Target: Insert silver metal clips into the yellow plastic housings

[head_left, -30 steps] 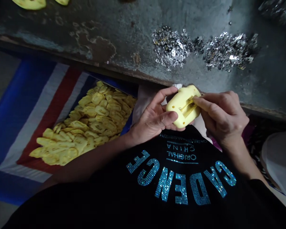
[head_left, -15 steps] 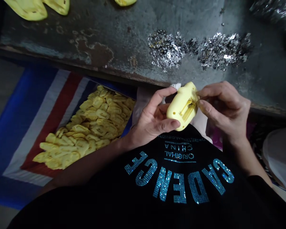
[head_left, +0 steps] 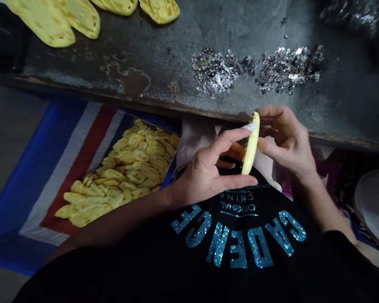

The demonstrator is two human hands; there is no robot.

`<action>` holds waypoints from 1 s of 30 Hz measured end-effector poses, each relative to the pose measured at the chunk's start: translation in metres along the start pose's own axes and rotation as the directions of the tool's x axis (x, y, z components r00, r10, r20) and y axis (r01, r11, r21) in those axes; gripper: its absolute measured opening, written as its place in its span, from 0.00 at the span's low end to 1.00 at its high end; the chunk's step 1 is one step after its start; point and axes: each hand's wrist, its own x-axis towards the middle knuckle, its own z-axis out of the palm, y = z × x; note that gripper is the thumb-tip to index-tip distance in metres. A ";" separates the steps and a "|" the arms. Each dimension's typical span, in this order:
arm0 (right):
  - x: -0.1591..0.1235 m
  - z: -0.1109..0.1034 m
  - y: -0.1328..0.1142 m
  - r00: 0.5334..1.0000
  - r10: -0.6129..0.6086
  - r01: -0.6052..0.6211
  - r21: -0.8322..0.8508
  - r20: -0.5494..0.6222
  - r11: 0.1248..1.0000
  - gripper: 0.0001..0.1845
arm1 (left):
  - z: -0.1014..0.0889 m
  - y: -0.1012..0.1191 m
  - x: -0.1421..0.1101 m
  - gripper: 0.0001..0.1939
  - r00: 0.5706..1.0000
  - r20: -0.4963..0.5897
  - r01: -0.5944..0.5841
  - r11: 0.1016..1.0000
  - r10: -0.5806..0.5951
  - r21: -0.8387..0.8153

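Note:
A yellow plastic oval piece (head_left: 251,145) stands on edge between my hands, so only its narrow side shows and its face is hidden. A white scrap (head_left: 250,126) clings near its upper end. My left hand (head_left: 208,172) pinches it from the left with index finger and thumb. My right hand (head_left: 286,141) grips it from the right with fingers and thumb. Below my hands, a pale cloth (head_left: 194,145) lies across my lap, on a black shirt (head_left: 236,248) with teal rhinestone lettering.
A worn grey metal table edge (head_left: 120,99) runs across the view. On it lie two heaps of small silver metal parts (head_left: 214,71) and several yellow pieces (head_left: 41,23). A heap of yellow pieces (head_left: 129,162) rests on a striped blue, white and red sheet (head_left: 78,143) at left.
The yellow piece has turned from showing its flat, slotted face to standing edge-on between my fingers. My view has tilted slightly, bringing more of the table's far yellow pieces into sight.

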 end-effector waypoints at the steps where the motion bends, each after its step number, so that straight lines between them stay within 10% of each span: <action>1: -0.003 0.001 0.004 1.000 -0.011 0.011 0.018 -0.013 1.000 0.28 | 0.002 0.002 0.001 0.44 1.000 0.009 -0.019 1.000 0.019 0.018; 14: -0.033 0.022 0.045 0.849 -0.322 0.265 -0.190 -0.420 0.945 0.35 | 0.014 0.004 0.008 0.52 0.982 0.095 -0.185 0.940 0.165 0.285; 24: -0.028 0.024 0.033 0.871 -0.359 0.278 -0.265 -0.336 0.923 0.28 | 0.001 -0.011 0.019 0.36 0.885 0.093 -0.463 0.841 0.456 0.279; 30: 0.044 0.013 0.013 0.950 -0.274 0.304 -0.248 0.149 0.920 0.31 | -0.061 -0.032 -0.032 0.40 0.977 -0.211 0.013 0.992 0.013 0.122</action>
